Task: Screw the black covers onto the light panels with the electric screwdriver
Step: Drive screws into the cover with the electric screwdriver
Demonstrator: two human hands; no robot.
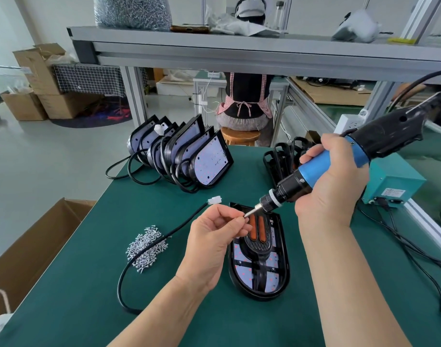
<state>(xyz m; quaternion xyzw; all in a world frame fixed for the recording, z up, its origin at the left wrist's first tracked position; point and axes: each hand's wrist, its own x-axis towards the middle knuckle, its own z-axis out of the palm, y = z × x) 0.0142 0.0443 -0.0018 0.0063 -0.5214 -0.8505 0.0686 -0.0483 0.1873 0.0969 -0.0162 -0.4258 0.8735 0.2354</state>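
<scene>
Both forearms reach in from the lower edge over the tabletop (109,309). The left hand (214,236) is raised with its palm turned inward, thumb and forefinger pinching a screw (245,216), barely visible, against the bit (251,212). It is probably seating the screw on the tip before driving. The right hand (332,181) grips the blue barrel of the screwdriver (314,167). The tool is tilted down-left so that the bit meets the left fingertips. The panel (273,276) lies flat beneath both hands with the cover (258,247) resting on it, positioned for fastening. The screw pile (147,249) sits near the left hand, within reach. More panels (189,151) stand on edge at the far side.
</scene>
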